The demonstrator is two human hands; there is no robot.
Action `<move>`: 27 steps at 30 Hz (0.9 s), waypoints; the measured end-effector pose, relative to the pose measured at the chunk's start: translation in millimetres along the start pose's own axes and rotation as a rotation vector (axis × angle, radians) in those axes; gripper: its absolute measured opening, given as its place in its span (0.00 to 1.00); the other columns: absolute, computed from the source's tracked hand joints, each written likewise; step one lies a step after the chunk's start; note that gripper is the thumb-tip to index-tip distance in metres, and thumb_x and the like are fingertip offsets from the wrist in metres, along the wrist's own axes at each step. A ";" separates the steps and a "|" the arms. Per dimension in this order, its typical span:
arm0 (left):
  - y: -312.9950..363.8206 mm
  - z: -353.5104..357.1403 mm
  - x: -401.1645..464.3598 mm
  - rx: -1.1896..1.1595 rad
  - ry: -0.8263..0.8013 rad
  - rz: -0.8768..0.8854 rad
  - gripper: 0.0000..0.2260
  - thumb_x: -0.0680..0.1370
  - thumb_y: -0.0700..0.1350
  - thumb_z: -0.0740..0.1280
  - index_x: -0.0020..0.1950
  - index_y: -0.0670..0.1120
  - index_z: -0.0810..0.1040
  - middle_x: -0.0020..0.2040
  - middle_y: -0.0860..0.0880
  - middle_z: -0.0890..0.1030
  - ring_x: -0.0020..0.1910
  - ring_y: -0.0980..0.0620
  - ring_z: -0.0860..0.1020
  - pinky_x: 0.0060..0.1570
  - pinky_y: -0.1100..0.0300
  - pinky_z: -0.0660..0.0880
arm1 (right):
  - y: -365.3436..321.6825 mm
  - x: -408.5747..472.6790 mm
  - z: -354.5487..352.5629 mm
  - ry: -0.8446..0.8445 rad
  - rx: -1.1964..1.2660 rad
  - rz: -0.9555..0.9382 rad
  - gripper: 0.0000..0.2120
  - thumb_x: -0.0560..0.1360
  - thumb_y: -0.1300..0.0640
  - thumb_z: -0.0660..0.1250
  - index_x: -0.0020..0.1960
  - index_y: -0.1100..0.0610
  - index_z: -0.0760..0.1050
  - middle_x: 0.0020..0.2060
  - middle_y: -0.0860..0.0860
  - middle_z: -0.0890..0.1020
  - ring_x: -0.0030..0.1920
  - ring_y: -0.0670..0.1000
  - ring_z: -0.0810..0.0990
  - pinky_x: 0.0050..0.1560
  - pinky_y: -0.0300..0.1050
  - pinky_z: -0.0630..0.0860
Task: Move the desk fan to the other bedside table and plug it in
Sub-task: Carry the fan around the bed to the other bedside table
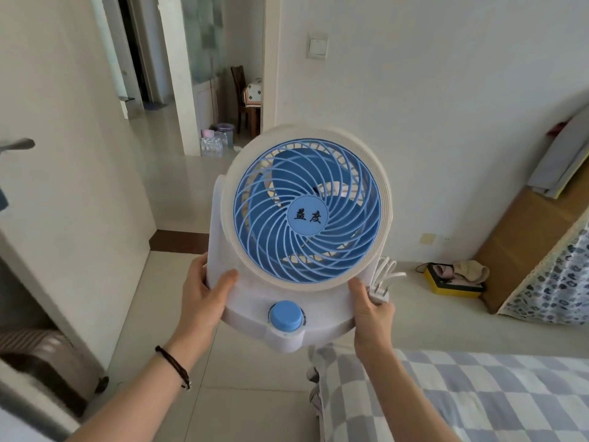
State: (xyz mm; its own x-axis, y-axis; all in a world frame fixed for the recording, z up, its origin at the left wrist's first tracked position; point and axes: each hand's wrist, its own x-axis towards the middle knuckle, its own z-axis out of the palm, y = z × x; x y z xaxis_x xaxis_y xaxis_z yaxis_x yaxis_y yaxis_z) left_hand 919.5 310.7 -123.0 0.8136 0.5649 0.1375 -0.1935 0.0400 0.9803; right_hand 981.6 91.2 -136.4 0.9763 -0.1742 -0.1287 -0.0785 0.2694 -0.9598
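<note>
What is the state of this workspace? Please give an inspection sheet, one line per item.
Surface: no bedside table seen; tiled floor.
Job's things: fan carried in the air, upright, grille facing the camera.
Clutter: yellow box on the floor by the wall.
Grippers: left hand and right hand each grip the fan base.
Cables: coiled cord and plug held against the base by the right hand.
Surroundings: checked bed, open doorway, wall switch.

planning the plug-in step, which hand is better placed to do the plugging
Right, probably. The right hand already pinches the plug and looped cord against the fan base; the left hand only grips the base's other side.
</note>
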 end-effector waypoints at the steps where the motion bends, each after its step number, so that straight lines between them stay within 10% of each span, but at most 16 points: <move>1: -3.2 10.8 15.9 -0.005 -0.001 0.002 0.28 0.55 0.57 0.70 0.54 0.51 0.71 0.49 0.53 0.78 0.45 0.58 0.78 0.37 0.68 0.75 | -0.7 18.9 4.0 0.007 0.002 0.009 0.09 0.71 0.59 0.70 0.48 0.63 0.79 0.35 0.50 0.85 0.39 0.50 0.82 0.44 0.45 0.79; 18: -72.5 173.4 233.2 0.009 -0.188 -0.045 0.21 0.68 0.44 0.71 0.58 0.45 0.71 0.49 0.52 0.77 0.45 0.57 0.77 0.38 0.66 0.75 | -19.3 243.6 27.5 0.209 0.010 -0.018 0.11 0.71 0.60 0.70 0.48 0.68 0.78 0.39 0.55 0.82 0.39 0.51 0.80 0.34 0.35 0.79; 27: -95.0 258.0 378.4 -0.033 -0.483 -0.045 0.31 0.59 0.56 0.70 0.59 0.47 0.70 0.49 0.52 0.78 0.45 0.57 0.78 0.33 0.70 0.76 | -25.3 355.7 68.3 0.481 0.063 -0.059 0.08 0.72 0.59 0.69 0.47 0.64 0.78 0.39 0.53 0.82 0.39 0.51 0.80 0.36 0.38 0.79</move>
State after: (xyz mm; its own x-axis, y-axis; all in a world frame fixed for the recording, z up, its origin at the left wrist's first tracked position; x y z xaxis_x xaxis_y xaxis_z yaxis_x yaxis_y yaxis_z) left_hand 1387.3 308.1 -127.5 0.9816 0.1148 0.1528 -0.1630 0.0859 0.9829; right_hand 1344.6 87.2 -140.9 0.7736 -0.6047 -0.1895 0.0007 0.2999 -0.9540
